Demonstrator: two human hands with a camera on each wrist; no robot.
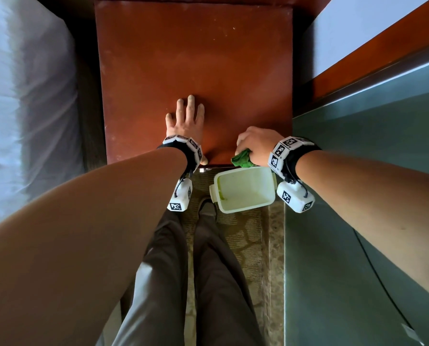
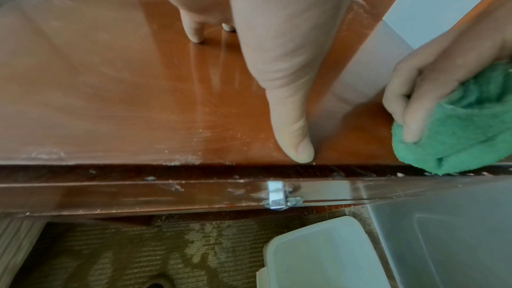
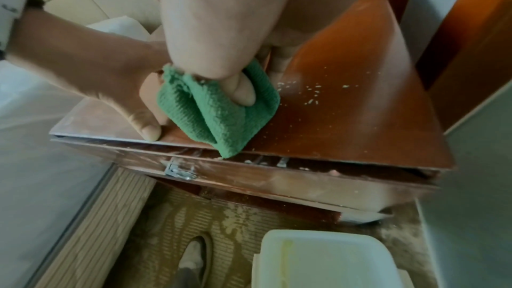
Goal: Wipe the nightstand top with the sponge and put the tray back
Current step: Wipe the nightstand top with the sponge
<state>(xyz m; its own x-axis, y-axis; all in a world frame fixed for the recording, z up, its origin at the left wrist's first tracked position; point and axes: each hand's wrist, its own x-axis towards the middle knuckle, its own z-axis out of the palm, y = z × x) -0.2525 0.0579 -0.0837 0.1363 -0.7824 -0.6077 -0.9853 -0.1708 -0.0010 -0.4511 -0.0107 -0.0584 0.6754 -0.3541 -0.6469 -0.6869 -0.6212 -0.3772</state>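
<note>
Two hands work the nightstand top (image 1: 193, 58): the left hand (image 1: 186, 121) lies flat, fingers spread, while the right hand (image 1: 256, 143) grips the green sponge (image 1: 242, 159) at the front edge. Crumbs (image 3: 313, 93) sit just beside the sponge. A white plastic tub (image 1: 246, 188) stands on the carpet below that edge.

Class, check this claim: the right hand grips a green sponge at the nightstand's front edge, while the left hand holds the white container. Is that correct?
Not quite. The left hand lies flat on the nightstand; the head view shows the white container on the floor, untouched. The right hand does grip the green sponge at the front edge.
</note>
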